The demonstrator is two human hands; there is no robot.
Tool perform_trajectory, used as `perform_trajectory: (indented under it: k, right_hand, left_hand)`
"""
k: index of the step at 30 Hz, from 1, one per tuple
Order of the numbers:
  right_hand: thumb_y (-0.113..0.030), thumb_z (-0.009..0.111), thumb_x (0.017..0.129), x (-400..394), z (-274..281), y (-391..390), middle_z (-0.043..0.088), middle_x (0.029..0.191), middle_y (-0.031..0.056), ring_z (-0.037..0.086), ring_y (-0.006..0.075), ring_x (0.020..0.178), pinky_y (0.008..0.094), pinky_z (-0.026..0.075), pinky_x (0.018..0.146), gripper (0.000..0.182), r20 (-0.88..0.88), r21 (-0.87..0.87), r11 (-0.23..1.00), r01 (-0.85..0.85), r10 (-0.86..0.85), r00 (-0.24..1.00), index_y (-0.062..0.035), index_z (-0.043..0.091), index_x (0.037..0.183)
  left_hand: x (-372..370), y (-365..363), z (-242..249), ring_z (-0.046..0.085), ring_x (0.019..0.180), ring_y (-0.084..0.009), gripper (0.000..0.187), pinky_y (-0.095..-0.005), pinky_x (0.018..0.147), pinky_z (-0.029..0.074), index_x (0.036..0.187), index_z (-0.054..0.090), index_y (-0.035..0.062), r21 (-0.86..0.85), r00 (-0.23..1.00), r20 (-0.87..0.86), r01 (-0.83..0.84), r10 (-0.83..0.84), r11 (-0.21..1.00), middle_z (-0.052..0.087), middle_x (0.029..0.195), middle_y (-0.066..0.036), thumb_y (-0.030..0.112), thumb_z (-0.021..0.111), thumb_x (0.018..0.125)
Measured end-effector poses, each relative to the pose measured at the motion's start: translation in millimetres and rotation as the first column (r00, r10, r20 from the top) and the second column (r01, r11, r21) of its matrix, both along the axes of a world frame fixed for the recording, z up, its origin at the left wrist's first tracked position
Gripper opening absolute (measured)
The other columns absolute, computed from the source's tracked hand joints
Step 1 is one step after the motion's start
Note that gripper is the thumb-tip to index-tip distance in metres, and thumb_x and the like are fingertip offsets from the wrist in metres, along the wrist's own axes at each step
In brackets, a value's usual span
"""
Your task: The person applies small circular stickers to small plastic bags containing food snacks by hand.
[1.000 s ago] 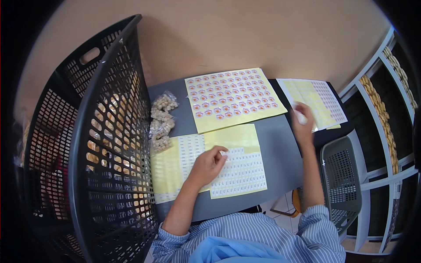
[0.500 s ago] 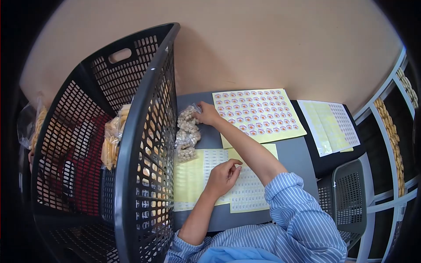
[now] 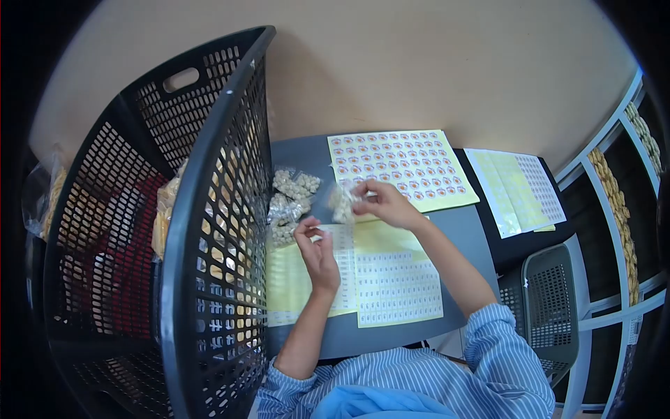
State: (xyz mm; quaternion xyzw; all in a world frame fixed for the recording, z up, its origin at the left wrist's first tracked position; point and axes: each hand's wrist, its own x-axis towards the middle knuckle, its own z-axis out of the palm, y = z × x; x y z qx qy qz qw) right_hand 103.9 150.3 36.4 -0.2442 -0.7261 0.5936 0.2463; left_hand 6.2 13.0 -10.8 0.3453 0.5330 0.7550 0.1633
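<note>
My right hand (image 3: 388, 204) pinches a small clear bag of pale, round pieces (image 3: 342, 201), slightly smeared by motion, over the table. Its fingers are closed on the bag's right side. My left hand (image 3: 319, 260) is raised just below and left of that bag, fingers apart, with nothing in it. Several similar bags of pale pieces (image 3: 296, 184) lie heaped beside the large crate. Under my hands lie yellow-backed sheets of small printed labels (image 3: 399, 288). Behind the held bag rests a sheet of round red-and-orange stickers (image 3: 398, 164).
A tall black perforated crate (image 3: 183, 230) stands at the left, with bags of yellowish sticks (image 3: 166, 213) inside. More label sheets (image 3: 513, 192) lie on a black surface at right. Beyond are a grey-green basket (image 3: 551, 307) and shelves of packed goods (image 3: 614, 209).
My right hand has lifted one bag from the heap and brought it right and toward me. My left hand has moved up and left from the label sheets, its fingers opening.
</note>
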Motion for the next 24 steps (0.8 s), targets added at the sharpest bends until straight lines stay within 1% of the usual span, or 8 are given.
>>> perform_trajectory:
  k: [6,8,11,12,16,18,20,24]
  right_hand:
    - [-0.006,0.063,0.074,37.8,-24.1,-57.3,0.057,0.087,0.0084,0.06,0.0151,0.075,0.0247,0.049,0.066,0.026,0.114,-0.088,0.988,-0.127,0.136,0.984,0.0031,0.055,0.097]
    - [-0.007,0.065,0.071,40.2,-18.4,-64.8,0.058,0.086,0.0099,0.059,0.0157,0.072,0.0251,0.049,0.064,0.028,0.193,0.203,0.979,-0.022,-0.018,0.981,0.0022,0.057,0.096]
    - [-0.008,0.067,0.069,45.8,-10.2,-65.0,0.059,0.084,0.0113,0.059,0.0169,0.071,0.0255,0.049,0.063,0.028,0.205,0.291,0.956,0.039,-0.102,0.974,0.001,0.059,0.094]
    - [-0.008,0.067,0.069,48.2,-7.0,-65.6,0.059,0.084,0.0113,0.059,0.0169,0.071,0.0255,0.049,0.063,0.028,0.204,0.292,0.955,0.044,-0.107,0.973,0.001,0.059,0.094]
    - [-0.009,0.066,0.071,54.9,-6.1,-72.7,0.06,0.082,0.0099,0.06,0.016,0.074,0.0245,0.049,0.067,0.024,0.064,0.136,0.987,0.091,-0.1,0.993,0.0018,0.061,0.091]
    - [-0.009,0.066,0.072,56.6,-10.3,-76.3,0.06,0.082,0.0092,0.06,0.0153,0.074,0.0239,0.049,0.068,0.022,-0.03,0.122,0.987,0.103,-0.101,0.994,0.0022,0.061,0.09]
    - [-0.008,0.063,0.075,57.4,-13.6,-77.3,0.06,0.082,0.0081,0.06,0.0146,0.077,0.0244,0.049,0.07,0.017,-0.055,-0.138,0.976,0.17,-0.178,0.982,0.0022,0.061,0.088]
    - [-0.006,0.06,0.076,58.9,-13.1,-77.7,0.059,0.081,0.0078,0.059,0.0138,0.076,0.0241,0.049,0.067,0.011,-0.133,-0.04,0.981,0.192,-0.196,0.972,0.0016,0.06,0.085]
  left_hand:
    - [1.6,-1.4,6.5,0.041,0.089,-0.0127,0.03,-0.0259,0.077,0.034,0.109,0.04,0.0009,-0.013,0.997,-0.015,0.078,-0.079,0.997,0.044,0.103,-0.006,0.015,0.043,0.082]
    - [1.0,-1.6,1.6,0.043,0.088,-0.013,0.029,-0.0261,0.075,0.036,0.106,0.042,0.0006,0.005,0.98,-0.034,0.195,-0.195,0.981,0.046,0.1,-0.007,0.014,0.047,0.081]
    - [4.6,-1.0,-0.4,0.044,0.09,-0.0125,0.031,-0.0262,0.074,0.038,0.107,0.043,0.0016,-0.128,0.932,-0.133,0.32,-0.336,0.939,0.047,0.098,-0.007,0.015,0.052,0.08]
    - [7.4,-0.1,-1.3,0.047,0.088,-0.0112,0.028,-0.0247,0.073,0.039,0.103,0.045,0.0022,-0.115,0.908,-0.016,0.414,-0.419,0.903,0.049,0.094,-0.006,0.012,0.056,0.079]
    - [14.2,-2.1,0.6,0.049,0.08,-0.0099,0.021,-0.0235,0.07,0.041,0.098,0.046,0.002,-0.165,0.86,0.046,0.509,-0.509,0.845,0.051,0.089,-0.005,0.008,0.055,0.079]
    - [16.8,-2.6,2.3,0.05,0.075,-0.0087,0.016,-0.0225,0.066,0.042,0.094,0.047,0.0029,-0.049,0.884,0.037,0.467,-0.466,0.883,0.051,0.086,-0.004,0.004,0.054,0.08]
    - [18.7,-5.7,7.8,0.05,0.075,-0.0086,0.013,-0.0227,0.065,0.042,0.092,0.049,0.003,-0.044,0.87,0.078,0.491,-0.487,0.87,0.051,0.085,-0.003,0.005,0.054,0.08]
    - [16.0,-5.0,6.5,0.05,0.073,-0.0087,0.005,-0.0229,0.065,0.042,0.084,0.052,0.0023,-0.127,0.846,0.03,0.532,-0.532,0.837,0.05,0.085,-0.002,0.006,0.054,0.08]
